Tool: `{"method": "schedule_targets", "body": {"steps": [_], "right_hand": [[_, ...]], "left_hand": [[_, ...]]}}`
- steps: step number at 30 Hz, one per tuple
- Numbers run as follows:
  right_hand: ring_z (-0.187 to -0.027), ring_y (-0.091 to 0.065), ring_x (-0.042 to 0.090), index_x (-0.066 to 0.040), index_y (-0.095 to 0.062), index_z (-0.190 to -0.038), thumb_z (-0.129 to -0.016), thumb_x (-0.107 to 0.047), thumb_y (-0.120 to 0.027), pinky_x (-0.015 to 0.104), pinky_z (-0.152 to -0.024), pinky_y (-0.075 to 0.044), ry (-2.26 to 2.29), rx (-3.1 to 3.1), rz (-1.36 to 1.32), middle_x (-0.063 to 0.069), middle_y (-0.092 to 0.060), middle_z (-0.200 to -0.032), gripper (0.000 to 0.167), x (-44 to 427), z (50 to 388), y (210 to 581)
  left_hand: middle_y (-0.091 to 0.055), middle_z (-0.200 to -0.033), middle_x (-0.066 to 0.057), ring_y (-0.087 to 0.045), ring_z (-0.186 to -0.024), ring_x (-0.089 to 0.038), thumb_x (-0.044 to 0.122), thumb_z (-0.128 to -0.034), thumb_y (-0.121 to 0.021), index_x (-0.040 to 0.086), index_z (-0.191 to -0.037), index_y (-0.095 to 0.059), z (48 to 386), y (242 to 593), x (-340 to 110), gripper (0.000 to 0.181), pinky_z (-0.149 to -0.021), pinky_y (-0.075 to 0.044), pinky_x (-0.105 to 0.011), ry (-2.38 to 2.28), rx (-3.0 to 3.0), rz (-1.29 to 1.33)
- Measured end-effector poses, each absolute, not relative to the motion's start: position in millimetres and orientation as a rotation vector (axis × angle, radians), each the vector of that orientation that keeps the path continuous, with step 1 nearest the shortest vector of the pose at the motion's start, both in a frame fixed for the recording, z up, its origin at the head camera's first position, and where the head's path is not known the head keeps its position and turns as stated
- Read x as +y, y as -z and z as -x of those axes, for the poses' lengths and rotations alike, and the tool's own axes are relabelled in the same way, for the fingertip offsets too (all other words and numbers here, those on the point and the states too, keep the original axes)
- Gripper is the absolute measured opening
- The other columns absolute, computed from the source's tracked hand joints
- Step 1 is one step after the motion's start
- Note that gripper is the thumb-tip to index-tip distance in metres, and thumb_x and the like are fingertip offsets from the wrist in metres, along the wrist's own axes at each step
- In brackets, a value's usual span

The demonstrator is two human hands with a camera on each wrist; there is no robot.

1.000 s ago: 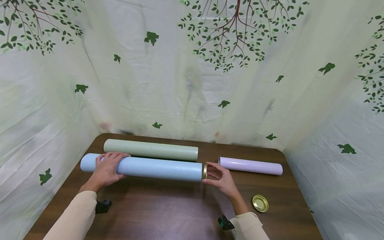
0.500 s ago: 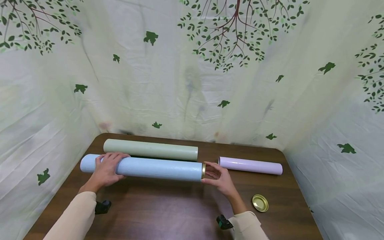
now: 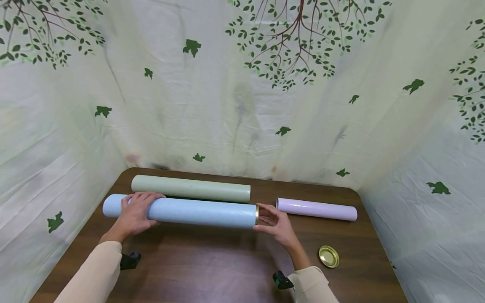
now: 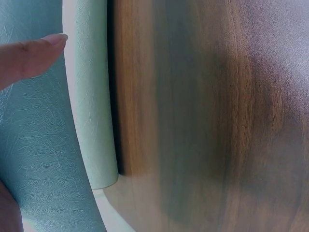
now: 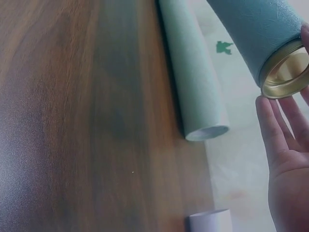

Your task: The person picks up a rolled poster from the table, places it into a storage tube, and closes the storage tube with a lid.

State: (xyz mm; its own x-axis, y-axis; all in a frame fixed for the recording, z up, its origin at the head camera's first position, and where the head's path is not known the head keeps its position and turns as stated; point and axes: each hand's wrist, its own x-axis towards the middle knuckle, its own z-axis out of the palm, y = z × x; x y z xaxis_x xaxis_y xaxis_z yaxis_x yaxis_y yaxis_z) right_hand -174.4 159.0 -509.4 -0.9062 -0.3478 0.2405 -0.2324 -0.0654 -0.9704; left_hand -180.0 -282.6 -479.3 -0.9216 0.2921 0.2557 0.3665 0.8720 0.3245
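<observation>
The left hand [image 3: 135, 213] wraps round the blue tube [image 3: 206, 213] toward the far left corner of the worktop [image 3: 197, 265]. The right hand [image 3: 279, 226], fingers bowed, pinches the gold cap [image 5: 278, 90] at the tube's right end.

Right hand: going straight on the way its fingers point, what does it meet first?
The gold cap in the end of the blue tube; the right hand seems already to touch its rim, though exact depth is unclear.

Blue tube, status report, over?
Left hand grips blue tube. Right hand holds gold cap at tube's end, rim showing. Green tube behind, not blocking cap.
</observation>
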Motion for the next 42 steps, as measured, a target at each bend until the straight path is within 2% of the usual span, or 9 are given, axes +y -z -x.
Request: {"method": "schedule_targets", "body": {"steps": [5, 10, 17, 24, 31, 35, 42], "right_hand": [[-0.111, -0.058, 0.025, 0.010, -0.050, -0.132, -0.074, 0.006, -0.078, 0.043, -0.096, -0.045, 2.126, 2.095, 0.692, 0.025, -0.052, -0.126, 0.064, 159.6, 175.2, 509.9], [-0.110, -0.059, 0.020, 0.012, -0.050, -0.132, -0.073, 0.008, -0.078, 0.043, -0.096, -0.046, 2.140, 2.092, 0.724, 0.023, -0.053, -0.123, 0.065, 159.0, 174.9, 509.9], [-0.109, -0.060, 0.013, 0.012, -0.051, -0.131, -0.071, 0.008, -0.079, 0.045, -0.096, -0.045, 2.167, 2.101, 0.714, 0.029, -0.053, -0.120, 0.067, 155.0, 172.2, 510.5], [-0.107, -0.061, 0.013, 0.013, -0.051, -0.130, -0.069, 0.006, -0.081, 0.038, -0.094, -0.047, 2.185, 2.146, 0.697, 0.029, -0.053, -0.117, 0.069, 154.0, 169.8, 507.5], [-0.107, -0.061, 0.010, 0.017, -0.048, -0.130, -0.070, -0.001, -0.081, 0.034, -0.092, -0.049, 2.193, 2.155, 0.773, 0.017, -0.058, -0.114, 0.071, 155.0, 170.7, 509.3], [-0.108, -0.061, 0.011, 0.015, -0.048, -0.131, -0.071, -0.002, -0.081, 0.035, -0.092, -0.049, 2.185, 2.170, 0.825, 0.014, -0.059, -0.115, 0.071, 155.0, 170.4, 510.8], [-0.108, -0.061, 0.013, 0.016, -0.046, -0.132, -0.071, 0.004, -0.079, 0.041, -0.092, -0.048, 2.142, 2.221, 0.844, 0.024, -0.056, -0.114, 0.070, 156.9, 169.7, 512.4]], "left_hand": [[-0.058, -0.119, -0.017, -0.042, -0.113, -0.042, 0.014, -0.0578, -0.090, 0.012, -0.120, -0.056, 179.1, 478.8, -283.0, 0.071, -0.091, -0.020, -0.066, 0.547, -2.842, 0.502], [-0.059, -0.118, -0.016, -0.043, -0.112, -0.042, 0.016, -0.0568, -0.091, 0.013, -0.120, -0.057, 179.2, 476.5, -282.4, 0.072, -0.091, -0.020, -0.065, 0.527, -2.820, 0.511], [-0.059, -0.116, -0.016, -0.044, -0.111, -0.041, 0.013, -0.0552, -0.092, 0.013, -0.118, -0.058, 178.0, 472.3, -283.2, 0.072, -0.091, -0.020, -0.065, 0.518, -2.813, 0.503], [-0.060, -0.115, -0.016, -0.044, -0.111, -0.042, 0.013, -0.0543, -0.092, 0.013, -0.118, -0.058, 175.8, 468.6, -280.8, 0.072, -0.090, -0.021, -0.065, 0.525, -2.810, 0.514], [-0.060, -0.116, -0.016, -0.045, -0.110, -0.043, 0.014, -0.0546, -0.092, 0.012, -0.118, -0.059, 177.0, 467.1, -280.9, 0.072, -0.090, -0.022, -0.064, 0.508, -2.817, 0.534], [-0.060, -0.114, -0.015, -0.046, -0.109, -0.042, 0.015, -0.0528, -0.092, 0.013, -0.117, -0.060, 178.5, 466.2, -280.7, 0.072, -0.089, -0.022, -0.064, 0.485, -2.790, 0.539], [-0.060, -0.114, -0.016, -0.047, -0.109, -0.042, 0.014, -0.0532, -0.093, 0.012, -0.117, -0.062, 178.4, 464.4, -279.3, 0.071, -0.089, -0.023, -0.064, 0.481, -2.796, 0.541]]}}
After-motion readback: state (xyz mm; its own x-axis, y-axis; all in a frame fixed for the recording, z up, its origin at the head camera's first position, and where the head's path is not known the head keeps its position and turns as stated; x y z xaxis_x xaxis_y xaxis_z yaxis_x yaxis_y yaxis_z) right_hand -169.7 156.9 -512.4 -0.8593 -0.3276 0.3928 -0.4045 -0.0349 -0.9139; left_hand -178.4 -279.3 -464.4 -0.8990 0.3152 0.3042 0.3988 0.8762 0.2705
